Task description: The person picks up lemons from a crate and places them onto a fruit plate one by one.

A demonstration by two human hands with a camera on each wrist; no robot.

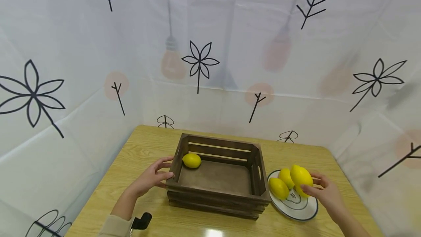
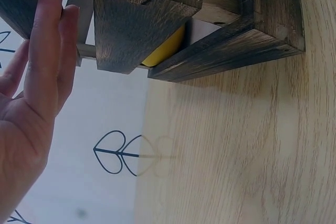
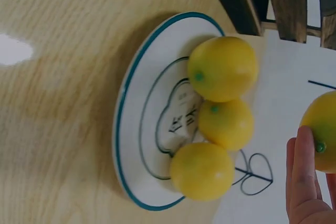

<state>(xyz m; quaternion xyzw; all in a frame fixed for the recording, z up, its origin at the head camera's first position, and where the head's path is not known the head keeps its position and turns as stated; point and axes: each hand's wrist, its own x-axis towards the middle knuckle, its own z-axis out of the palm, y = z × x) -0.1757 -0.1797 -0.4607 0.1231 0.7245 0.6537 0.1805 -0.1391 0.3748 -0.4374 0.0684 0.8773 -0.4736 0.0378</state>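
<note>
My left hand (image 1: 151, 176) touches the left end of a dark brown slatted wooden crate (image 1: 217, 204), and the left wrist view shows its fingers nearly straight against the wood. One yellow lemon (image 1: 192, 160) lies inside the crate, in the far left corner. With thumb and fingers my right hand (image 1: 325, 192) holds another lemon (image 1: 300, 175) above a white plate (image 1: 296, 215) with a blue-green rim. On that plate sit three lemons (image 3: 202, 171) close together; the held one partly covers them in the head view.
The crate and plate stand side by side on a light wooden table (image 1: 148, 142). White cloth (image 1: 223, 17) printed with black plant drawings surrounds the table on the back and sides. A small black object (image 1: 142, 221) shows by my left wrist.
</note>
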